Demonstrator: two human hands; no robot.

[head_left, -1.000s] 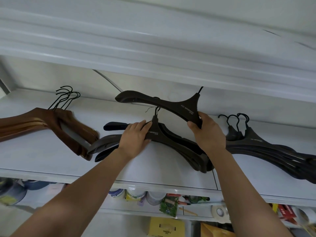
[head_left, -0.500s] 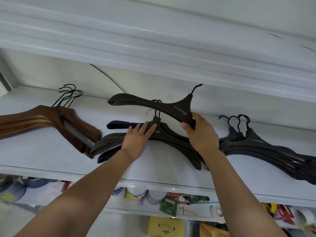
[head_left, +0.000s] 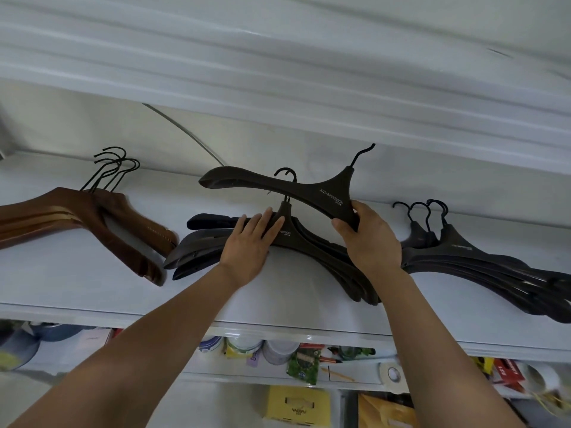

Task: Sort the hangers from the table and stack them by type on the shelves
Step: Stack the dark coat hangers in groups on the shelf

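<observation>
Three piles of hangers lie on the white shelf (head_left: 77,282), and we log them from left to right. Brown pile (head_left: 92,217): wooden, wire hooks pointing away from us, one arm running off the left edge of view. Middle pile (head_left: 318,248): dark hangers, arms fanned slightly, its left tips just beside the brown pile's lower arm (touching or not, we cannot tell). Right pile (head_left: 494,267): dark hangers of the same look, three hooks showing, arms reaching the right edge of view.

Left hand (head_left: 251,242): flat, fingers straight and close together, pressing down on the neck of the middle pile's top hanger, just below its hook. Right hand (head_left: 370,242): fingers and thumb curled round the right arm of one more dark hanger (head_left: 309,193), near its neck. We note this hanger is held above the middle pile, tilted, its left arm raised over the shelf and its hook up toward the board (head_left: 278,97) above; white lettering shows on its neck. Its far right end is hidden behind the hand.

Below the shelf, a lower shelf (head_left: 278,378) holds clutter: tubs (head_left: 278,350), a green packet (head_left: 304,366), a tape roll (head_left: 392,373); under that, a yellow box (head_left: 298,403)
</observation>
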